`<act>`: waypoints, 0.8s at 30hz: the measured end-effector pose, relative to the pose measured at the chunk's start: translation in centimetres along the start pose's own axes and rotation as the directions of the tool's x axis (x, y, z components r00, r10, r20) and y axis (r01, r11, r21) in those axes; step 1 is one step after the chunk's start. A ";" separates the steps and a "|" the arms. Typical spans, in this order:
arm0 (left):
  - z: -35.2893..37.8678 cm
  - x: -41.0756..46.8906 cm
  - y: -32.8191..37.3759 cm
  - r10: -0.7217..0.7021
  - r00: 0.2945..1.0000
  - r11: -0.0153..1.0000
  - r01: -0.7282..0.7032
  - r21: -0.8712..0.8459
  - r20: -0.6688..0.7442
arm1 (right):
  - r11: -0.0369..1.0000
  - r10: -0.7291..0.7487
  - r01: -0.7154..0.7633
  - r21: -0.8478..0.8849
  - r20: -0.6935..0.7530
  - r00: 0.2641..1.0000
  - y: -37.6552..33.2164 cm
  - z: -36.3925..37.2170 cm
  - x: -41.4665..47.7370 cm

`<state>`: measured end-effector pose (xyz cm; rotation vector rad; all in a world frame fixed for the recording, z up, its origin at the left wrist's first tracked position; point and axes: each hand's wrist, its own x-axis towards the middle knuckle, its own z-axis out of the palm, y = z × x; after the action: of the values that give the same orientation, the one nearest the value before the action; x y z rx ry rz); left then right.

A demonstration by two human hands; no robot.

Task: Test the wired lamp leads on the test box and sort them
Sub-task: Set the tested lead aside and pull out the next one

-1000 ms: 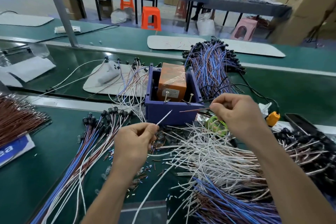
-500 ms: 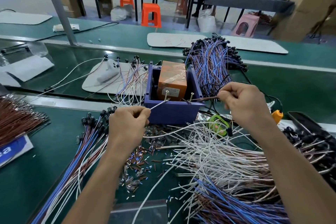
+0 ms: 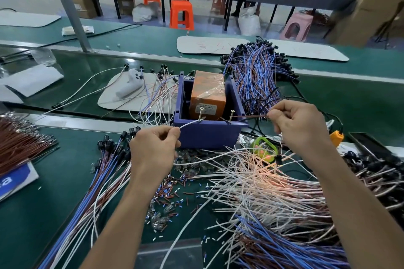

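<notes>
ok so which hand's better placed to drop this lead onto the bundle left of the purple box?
Left, probably. The left hand pinches the white lead right beside that bundle; the right hand holds the brown lead on the box's other side.

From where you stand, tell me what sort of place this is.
Most likely a factory assembly line for wiring: long green conveyor benches, heaps of lamp leads, a purple test box with screw contacts, and orange stools at more benches behind.
</notes>
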<state>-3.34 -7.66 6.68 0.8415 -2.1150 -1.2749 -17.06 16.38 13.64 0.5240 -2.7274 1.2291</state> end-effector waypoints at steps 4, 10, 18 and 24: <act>0.1 -0.1 0.0 -0.005 1.000 1.000 0.005 0.014 0.000 | 1.000 -0.001 0.001 0.008 -0.010 1.000 0.4 0.1 -0.2; -0.2 -0.8 0.2 0.005 0.994 0.989 0.011 -0.145 0.109 | 0.999 -0.032 0.028 0.044 0.082 0.996 0.5 -0.7 -1.0; 0.0 -2.7 1.8 -0.153 0.889 0.664 0.416 -0.621 0.431 | 0.926 0.031 0.154 -0.345 0.477 0.878 -0.7 -2.1 -3.9; -1.2 -2.9 0.4 -0.217 0.903 0.642 0.418 -0.643 0.370 | 0.872 0.011 0.308 -0.380 0.644 0.765 -0.4 0.4 -8.2</act>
<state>-0.62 -6.08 7.18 0.7241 -1.4186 -2.3030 -9.23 18.08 11.73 1.2505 -3.2508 0.3229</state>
